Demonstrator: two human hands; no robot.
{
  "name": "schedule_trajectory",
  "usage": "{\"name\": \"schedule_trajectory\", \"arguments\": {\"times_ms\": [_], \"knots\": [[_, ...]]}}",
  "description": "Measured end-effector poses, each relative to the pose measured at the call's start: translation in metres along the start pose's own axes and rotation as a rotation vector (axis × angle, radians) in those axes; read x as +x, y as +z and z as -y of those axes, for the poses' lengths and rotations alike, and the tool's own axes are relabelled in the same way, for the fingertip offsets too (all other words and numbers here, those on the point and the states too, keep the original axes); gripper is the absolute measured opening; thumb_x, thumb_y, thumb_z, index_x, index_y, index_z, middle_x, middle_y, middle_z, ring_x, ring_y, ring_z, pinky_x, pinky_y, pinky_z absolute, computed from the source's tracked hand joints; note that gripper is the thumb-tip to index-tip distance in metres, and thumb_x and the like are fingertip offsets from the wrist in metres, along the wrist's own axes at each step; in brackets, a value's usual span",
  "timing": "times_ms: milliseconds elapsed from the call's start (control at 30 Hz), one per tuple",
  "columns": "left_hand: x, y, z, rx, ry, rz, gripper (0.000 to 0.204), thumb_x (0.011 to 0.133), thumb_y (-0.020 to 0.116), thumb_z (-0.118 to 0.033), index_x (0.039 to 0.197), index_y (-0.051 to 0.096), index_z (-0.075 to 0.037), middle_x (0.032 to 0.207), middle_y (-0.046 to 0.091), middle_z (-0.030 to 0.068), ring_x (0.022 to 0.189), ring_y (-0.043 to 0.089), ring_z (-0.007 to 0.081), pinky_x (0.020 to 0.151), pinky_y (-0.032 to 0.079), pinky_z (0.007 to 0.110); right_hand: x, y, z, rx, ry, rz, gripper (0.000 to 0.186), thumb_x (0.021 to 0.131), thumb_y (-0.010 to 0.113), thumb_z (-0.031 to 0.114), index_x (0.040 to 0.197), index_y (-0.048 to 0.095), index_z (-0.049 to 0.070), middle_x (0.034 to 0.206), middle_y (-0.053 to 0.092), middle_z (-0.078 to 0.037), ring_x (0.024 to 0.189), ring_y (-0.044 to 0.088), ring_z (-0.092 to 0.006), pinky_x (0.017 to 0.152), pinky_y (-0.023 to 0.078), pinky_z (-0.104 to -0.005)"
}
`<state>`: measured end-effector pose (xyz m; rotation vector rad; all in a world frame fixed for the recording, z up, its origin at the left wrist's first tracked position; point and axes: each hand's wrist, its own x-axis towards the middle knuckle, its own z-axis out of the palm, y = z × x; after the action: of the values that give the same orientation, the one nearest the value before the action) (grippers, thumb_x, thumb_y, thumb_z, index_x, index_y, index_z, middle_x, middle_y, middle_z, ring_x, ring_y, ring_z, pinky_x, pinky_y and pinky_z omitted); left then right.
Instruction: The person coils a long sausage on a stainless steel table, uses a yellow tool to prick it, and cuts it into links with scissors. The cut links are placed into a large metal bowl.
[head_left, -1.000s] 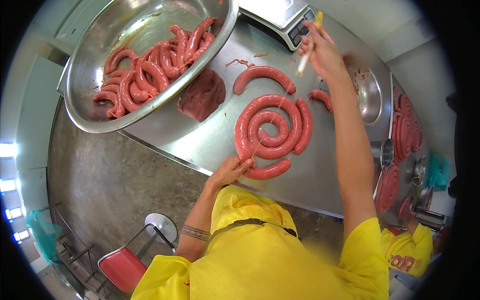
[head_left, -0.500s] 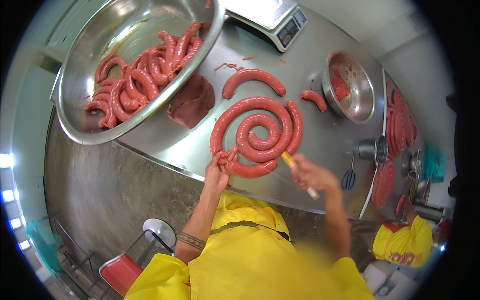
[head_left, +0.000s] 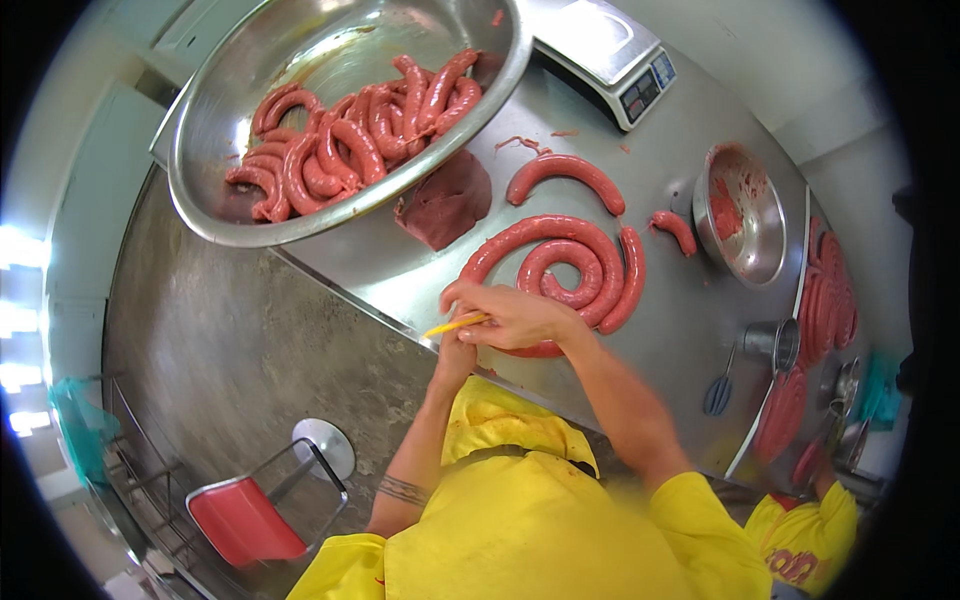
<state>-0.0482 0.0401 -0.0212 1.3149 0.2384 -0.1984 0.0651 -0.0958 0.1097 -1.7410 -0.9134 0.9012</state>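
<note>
A long red sausage lies coiled in a spiral (head_left: 565, 265) on the steel table (head_left: 690, 330). My right hand (head_left: 515, 318) rests on the coil's near end and grips a thin yellow stick (head_left: 455, 324) that points left. My left hand (head_left: 455, 350) sits just under it at the table's edge, mostly covered by the right hand, so what it holds is hidden. A curved sausage piece (head_left: 565, 175) and a short one (head_left: 675, 230) lie beyond the coil.
A big steel bowl (head_left: 220, 170) with several sausages stands at the upper left, with a dark meat slab (head_left: 445, 200) beside it. A scale (head_left: 610, 50), a small steel bowl (head_left: 745, 215), more sausage coils (head_left: 825, 300), a cup (head_left: 775, 345) and a red stool (head_left: 245, 520) surround the spot.
My right hand came back from the scale with the yellow stick, down across the coil to its near left end. My left hand stayed at the coil's near end.
</note>
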Motion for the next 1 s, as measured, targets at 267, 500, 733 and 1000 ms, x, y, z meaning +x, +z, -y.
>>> {"name": "schedule_trajectory", "arguments": {"times_ms": [267,500,733,1000], "knots": [[0.02,0.024,-0.012,0.098,-0.004,0.117,0.025,0.111,0.043,-0.023,0.108,0.058,-0.003,0.092,0.064,0.0031,0.08,0.063,0.013,0.071,0.052,0.029,-0.038,-0.004,0.012,-0.428,-0.115,-0.778,0.029,0.106,0.055,0.026,0.125,0.056,0.004,0.106,0.067,-0.013,0.095,0.065,-0.0219,0.087,0.051,-0.0378],[0.024,0.032,-0.017,0.243,-0.088,0.175,0.03,0.112,0.042,-0.026,0.101,0.057,-0.002,0.075,0.062,0.0046,0.063,0.062,0.0135,0.06,0.052,0.028,-0.154,-0.159,0.04,0.76,-0.29,-0.991,0.027,0.108,0.048,0.04,0.096,0.05,0.016,0.068,0.035,0.005,0.058,0.035,-0.0069,0.061,0.037,-0.0265],[0.037,0.027,-0.017,-0.751,-0.458,-0.029,0.024,0.11,0.044,-0.024,0.103,0.059,-0.006,0.084,0.065,0.0068,0.074,0.065,0.0175,0.068,0.053,0.029,-0.234,-0.096,-0.025,0.824,0.447,-0.924,0.017,0.108,0.05,0.031,0.111,0.051,0.015,0.064,0.036,0.004,0.051,0.035,-0.0072,0.048,0.034,-0.0258],[0.006,0.026,-0.028,0.674,0.141,-0.299,0.022,0.105,0.048,-0.015,0.118,0.059,-0.001,0.112,0.062,0.0176,0.104,0.061,0.0319,0.092,0.049,0.047,-0.044,-0.021,-0.051,-0.347,0.276,-0.474,0.033,0.098,0.055,0.011,0.131,0.049,0.009,0.101,0.068,-0.018,0.099,0.066,-0.0416,0.088,0.049,-0.0511]]}}
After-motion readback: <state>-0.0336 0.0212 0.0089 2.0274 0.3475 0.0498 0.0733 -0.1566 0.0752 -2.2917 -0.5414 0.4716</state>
